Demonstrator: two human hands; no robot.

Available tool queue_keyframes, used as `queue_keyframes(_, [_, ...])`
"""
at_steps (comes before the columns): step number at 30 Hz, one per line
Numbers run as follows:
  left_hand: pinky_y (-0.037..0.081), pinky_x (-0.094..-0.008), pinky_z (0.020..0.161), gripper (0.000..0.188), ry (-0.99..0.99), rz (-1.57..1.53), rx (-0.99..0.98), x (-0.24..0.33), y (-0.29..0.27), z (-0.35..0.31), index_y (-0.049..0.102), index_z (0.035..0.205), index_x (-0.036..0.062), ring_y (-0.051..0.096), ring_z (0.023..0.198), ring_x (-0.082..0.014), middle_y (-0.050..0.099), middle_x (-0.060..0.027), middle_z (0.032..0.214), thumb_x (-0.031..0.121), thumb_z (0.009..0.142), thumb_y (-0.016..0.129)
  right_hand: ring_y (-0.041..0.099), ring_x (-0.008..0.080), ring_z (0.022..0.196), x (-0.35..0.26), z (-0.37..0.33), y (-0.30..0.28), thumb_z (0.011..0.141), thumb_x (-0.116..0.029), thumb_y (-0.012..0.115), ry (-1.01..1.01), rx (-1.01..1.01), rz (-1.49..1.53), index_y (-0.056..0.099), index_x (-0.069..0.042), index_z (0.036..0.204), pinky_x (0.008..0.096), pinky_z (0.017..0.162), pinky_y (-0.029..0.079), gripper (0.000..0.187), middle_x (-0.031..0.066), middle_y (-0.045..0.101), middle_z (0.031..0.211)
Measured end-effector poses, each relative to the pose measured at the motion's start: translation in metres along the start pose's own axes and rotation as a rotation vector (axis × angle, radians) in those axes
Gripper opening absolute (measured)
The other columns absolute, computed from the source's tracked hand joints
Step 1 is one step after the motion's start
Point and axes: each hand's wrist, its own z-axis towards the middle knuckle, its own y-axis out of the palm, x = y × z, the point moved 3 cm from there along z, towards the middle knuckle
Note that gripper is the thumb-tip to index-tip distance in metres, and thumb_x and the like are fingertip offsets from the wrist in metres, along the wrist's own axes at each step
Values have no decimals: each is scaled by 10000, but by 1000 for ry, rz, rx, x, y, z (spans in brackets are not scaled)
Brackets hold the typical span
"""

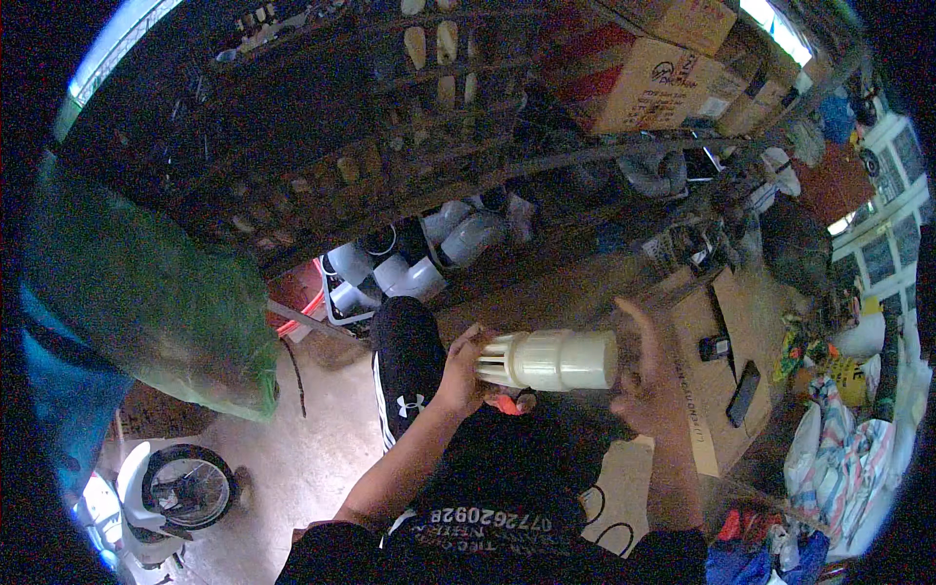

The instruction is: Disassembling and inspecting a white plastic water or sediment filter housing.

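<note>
A cream plastic pipe fitting [565, 361] with a slotted, strainer-like left end lies level in front of my body. My left hand [468, 375] is closed around the slotted end. Something small and orange-red [507, 404] shows just under the fitting beside my left fingers; I cannot make out what it is. Off the fitting's smooth right end, my right hand [645, 380] is raised with its index finger stretched out and the fingers apart. Nothing shows in it, and a small gap separates it from the fitting.
Grey pipe elbows [414, 278] fill a crate beyond my knee. Flattened cardboard [697, 390] with a dark phone-like object [743, 394] lies to the right. Dark shelving [331, 185] and cardboard boxes [653, 83] stand ahead. A green bag [195, 302] and a wheel [188, 487] are left.
</note>
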Motion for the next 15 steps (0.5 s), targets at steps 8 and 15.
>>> queue_keyframes(8, [427, -262, 442, 414, -226, 33, 35, 1, 1, -4, 495, 1018, 70, 540, 575, -183, 565, -65, 756, 400, 858, 304, 529, 145, 679, 21, -6, 11, 620, -220, 767, 147, -716, 31, 319, -56, 1278, 251, 601, 454, 813, 44, 552, 793])
queue_keyframes(15, [368, -253, 357, 418, -268, 88, 13, -8, -13, 4, 504, 999, 81, 522, 523, -178, 569, -55, 727, 415, 858, 297, 556, 328, 903, -26, 22, 12, 549, -342, 793, -162, -166, -179, 411, -35, 1184, 424, 777, 437, 802, 145, 564, 993])
